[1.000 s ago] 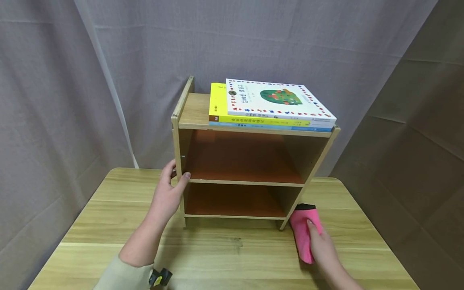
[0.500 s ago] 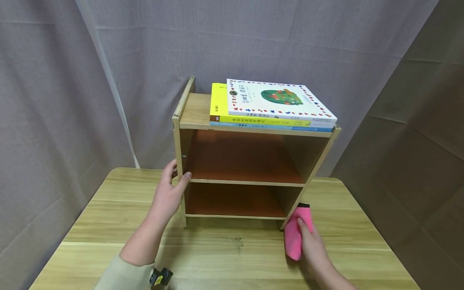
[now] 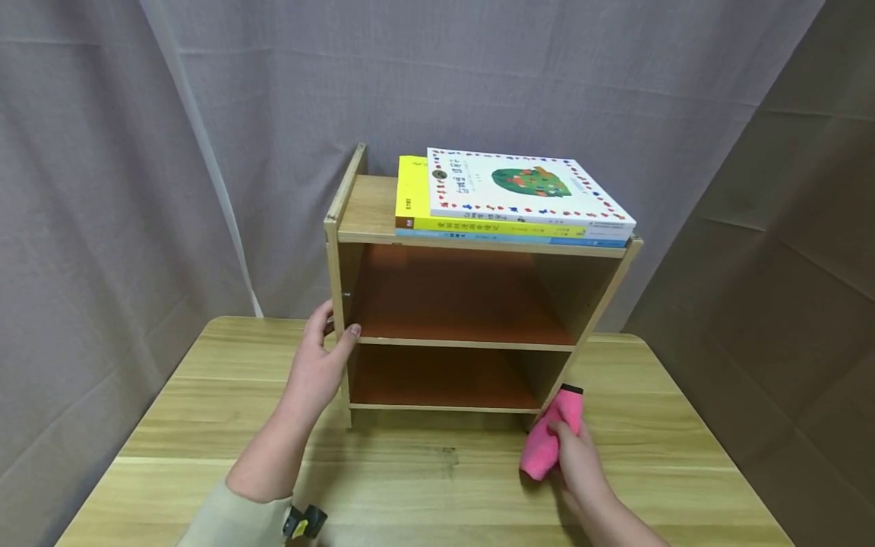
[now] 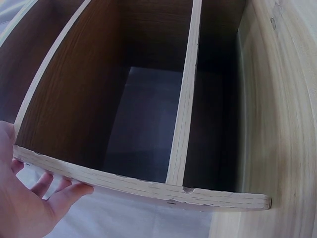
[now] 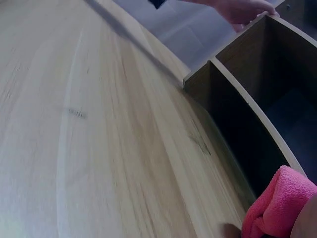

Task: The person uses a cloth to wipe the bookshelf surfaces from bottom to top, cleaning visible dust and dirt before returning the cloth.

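Observation:
A small wooden shelf (image 3: 465,345) stands upright on the table. My left hand (image 3: 321,365) holds its left side panel, thumb at the front edge by the middle board and fingers on the outer face. In the left wrist view, that hand (image 4: 27,201) shows at the lower left against the panel. A pink cloth (image 3: 544,447) with a dark edge strip is gripped in my right hand (image 3: 579,460), by the foot of the right side panel. The right wrist view shows the cloth (image 5: 285,203) bunched near the lowest board; most of the right hand is out of frame there.
On the shelf's top lies a stack of books: a white one (image 3: 519,186) over a yellow one (image 3: 412,190) and a blue-spined one (image 3: 506,239). The wooden table (image 3: 437,486) extends around the shelf. Grey curtain (image 3: 273,114) hangs behind.
The right hand has moved left and slightly up with the pink cloth, along the foot of the right panel; the cloth has become more bunched. Left hand, shelf and books stay put.

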`<state>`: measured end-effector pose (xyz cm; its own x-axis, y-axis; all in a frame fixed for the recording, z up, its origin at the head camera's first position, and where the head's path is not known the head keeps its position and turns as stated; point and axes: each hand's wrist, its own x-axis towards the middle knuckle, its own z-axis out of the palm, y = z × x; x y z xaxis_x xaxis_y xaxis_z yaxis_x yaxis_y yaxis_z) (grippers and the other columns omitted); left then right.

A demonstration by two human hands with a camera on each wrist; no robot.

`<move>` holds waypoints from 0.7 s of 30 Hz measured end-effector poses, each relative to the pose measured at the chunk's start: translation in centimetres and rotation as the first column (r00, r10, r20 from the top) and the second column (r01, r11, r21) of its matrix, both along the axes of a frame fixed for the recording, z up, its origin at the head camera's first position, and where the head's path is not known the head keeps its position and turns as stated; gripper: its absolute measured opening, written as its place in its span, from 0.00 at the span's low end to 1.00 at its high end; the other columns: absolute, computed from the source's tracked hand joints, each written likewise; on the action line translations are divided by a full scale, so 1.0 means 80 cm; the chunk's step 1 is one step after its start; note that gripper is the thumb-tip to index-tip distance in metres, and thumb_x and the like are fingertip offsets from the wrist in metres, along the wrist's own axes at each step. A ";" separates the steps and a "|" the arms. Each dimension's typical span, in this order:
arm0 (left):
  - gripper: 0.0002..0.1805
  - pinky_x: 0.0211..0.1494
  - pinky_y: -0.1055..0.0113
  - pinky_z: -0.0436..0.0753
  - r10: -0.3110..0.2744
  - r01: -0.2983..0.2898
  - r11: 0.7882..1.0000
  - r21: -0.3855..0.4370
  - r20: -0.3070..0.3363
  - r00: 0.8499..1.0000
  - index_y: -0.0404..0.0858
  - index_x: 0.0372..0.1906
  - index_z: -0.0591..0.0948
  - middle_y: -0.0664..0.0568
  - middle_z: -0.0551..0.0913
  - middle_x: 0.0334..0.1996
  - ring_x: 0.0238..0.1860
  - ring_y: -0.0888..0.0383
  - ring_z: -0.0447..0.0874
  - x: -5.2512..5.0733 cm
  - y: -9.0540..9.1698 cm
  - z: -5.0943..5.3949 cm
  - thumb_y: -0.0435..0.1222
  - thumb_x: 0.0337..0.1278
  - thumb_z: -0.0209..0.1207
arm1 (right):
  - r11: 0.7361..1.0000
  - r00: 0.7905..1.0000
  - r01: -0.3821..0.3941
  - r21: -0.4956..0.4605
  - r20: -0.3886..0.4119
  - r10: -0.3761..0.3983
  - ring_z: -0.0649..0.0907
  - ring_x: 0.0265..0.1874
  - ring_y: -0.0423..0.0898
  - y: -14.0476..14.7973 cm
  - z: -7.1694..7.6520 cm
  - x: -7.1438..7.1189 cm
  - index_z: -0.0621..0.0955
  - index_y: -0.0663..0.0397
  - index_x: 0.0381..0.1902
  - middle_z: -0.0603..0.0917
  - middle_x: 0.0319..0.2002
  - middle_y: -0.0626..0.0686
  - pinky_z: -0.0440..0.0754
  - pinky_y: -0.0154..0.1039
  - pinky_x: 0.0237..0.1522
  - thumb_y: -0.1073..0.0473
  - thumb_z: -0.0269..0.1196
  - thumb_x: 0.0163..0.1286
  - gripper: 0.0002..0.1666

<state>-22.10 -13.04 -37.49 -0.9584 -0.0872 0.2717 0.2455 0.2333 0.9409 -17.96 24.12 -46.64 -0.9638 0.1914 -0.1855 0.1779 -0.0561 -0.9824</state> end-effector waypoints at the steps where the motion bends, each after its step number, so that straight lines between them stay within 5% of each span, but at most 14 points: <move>1: 0.28 0.61 0.44 0.75 -0.002 0.002 1.000 -0.001 0.002 1.000 0.55 0.71 0.66 0.53 0.63 0.70 0.68 0.48 0.64 0.000 0.000 0.000 0.48 0.70 0.56 | 1.000 1.000 0.004 -0.018 0.003 -0.004 0.74 0.57 0.47 -0.001 0.000 0.001 0.52 0.63 0.75 0.65 0.66 0.65 0.78 0.32 0.49 0.61 0.44 0.78 0.32; 6: 0.28 0.61 0.44 0.75 -0.006 0.006 1.000 -0.001 0.006 1.000 0.55 0.72 0.65 0.53 0.62 0.70 0.68 0.48 0.63 0.002 0.001 0.001 0.49 0.70 0.56 | 0.996 0.999 0.035 -0.086 0.022 -0.033 0.79 0.49 0.40 -0.003 0.001 0.003 0.53 0.60 0.75 0.69 0.62 0.60 0.79 0.34 0.49 0.59 0.44 0.79 0.31; 14: 0.28 0.60 0.45 0.76 -0.007 0.007 1.000 0.002 -0.007 1.000 0.54 0.71 0.66 0.52 0.63 0.70 0.68 0.47 0.64 0.002 0.000 0.000 0.49 0.70 0.56 | 0.978 0.997 0.082 -0.190 0.012 -0.082 0.79 0.51 0.39 -0.006 0.000 0.005 0.50 0.56 0.76 0.67 0.63 0.57 0.79 0.34 0.52 0.59 0.43 0.79 0.31; 21: 0.27 0.60 0.45 0.75 -0.006 0.006 1.000 0.006 -0.009 1.000 0.54 0.71 0.66 0.52 0.63 0.69 0.67 0.47 0.65 0.001 0.000 0.000 0.48 0.70 0.56 | 0.952 0.993 0.107 -0.288 -0.009 -0.115 0.79 0.52 0.41 -0.007 -0.001 0.007 0.59 0.44 0.65 0.71 0.56 0.51 0.79 0.37 0.51 0.59 0.42 0.80 0.19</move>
